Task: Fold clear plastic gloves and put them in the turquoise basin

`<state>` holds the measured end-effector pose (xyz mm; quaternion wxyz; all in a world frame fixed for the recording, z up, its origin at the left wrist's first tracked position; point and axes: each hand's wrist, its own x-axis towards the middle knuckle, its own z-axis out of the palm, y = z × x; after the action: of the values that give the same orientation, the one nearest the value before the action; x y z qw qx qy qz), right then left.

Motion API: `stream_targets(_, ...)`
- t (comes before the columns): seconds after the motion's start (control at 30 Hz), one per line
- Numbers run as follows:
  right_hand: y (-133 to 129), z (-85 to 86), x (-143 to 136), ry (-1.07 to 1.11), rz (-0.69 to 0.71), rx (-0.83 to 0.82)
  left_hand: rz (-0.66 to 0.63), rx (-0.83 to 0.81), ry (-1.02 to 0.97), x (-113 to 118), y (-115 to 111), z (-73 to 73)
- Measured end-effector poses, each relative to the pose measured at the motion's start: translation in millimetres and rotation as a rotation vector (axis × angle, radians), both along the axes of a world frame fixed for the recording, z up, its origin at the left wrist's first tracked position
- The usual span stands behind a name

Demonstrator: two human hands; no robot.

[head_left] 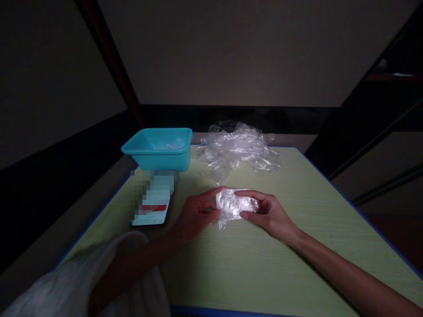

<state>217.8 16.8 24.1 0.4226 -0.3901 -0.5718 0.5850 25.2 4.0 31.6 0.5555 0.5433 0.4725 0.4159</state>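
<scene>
A clear plastic packet [233,204], shiny and folded into a small rectangle, is between my two hands above the middle of the table. My left hand [200,213] pinches its left edge, index finger on top and thumb below. Around its right side are the fingers and thumb of my right hand [269,215]. A loose corner of the film hangs down at the lower left. What lies inside the packet, if anything, I cannot make out. Behind it a heap of crumpled clear plastic bags [239,145] spreads over the table's far side.
The pale green table [224,273] has a blue edge. A turquoise plastic basin [158,152], with a little clear plastic in it, stands at the back left. Before it lies a phone [155,200] with a lit, partly blurred screen. White cloth [109,264] covers part of my left arm.
</scene>
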Motion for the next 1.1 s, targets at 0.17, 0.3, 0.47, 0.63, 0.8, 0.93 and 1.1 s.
stream_targets(0.17,0,0.8,1,-0.024,0.017,0.042,-0.016,-0.008,-0.027,-1,0,-0.3)
stream_targets(0.3,0,0.0,2,-0.029,0.022,0.082,-0.033,0.001,-0.072,-1,2,-2.5)
stream_targets(0.47,1,-0.8,6,-0.029,0.044,0.113,-0.049,0.013,-0.155,0,3,-5.6)
stream_targets(0.63,3,-0.7,9,-0.040,0.098,0.124,-0.049,-0.062,-0.206,1,4,-6.1)
stream_targets(0.8,3,-2.6,11,-0.053,0.201,0.131,-0.047,-0.099,-0.246,2,3,-4.4)
stream_targets(0.93,2,-5.5,10,-0.058,0.245,0.120,-0.033,-0.097,-0.169,3,4,-3.9)
stream_targets(1.1,5,-7.8,8,0.076,0.167,0.061,-0.020,-0.055,-0.081,3,6,-7.5)
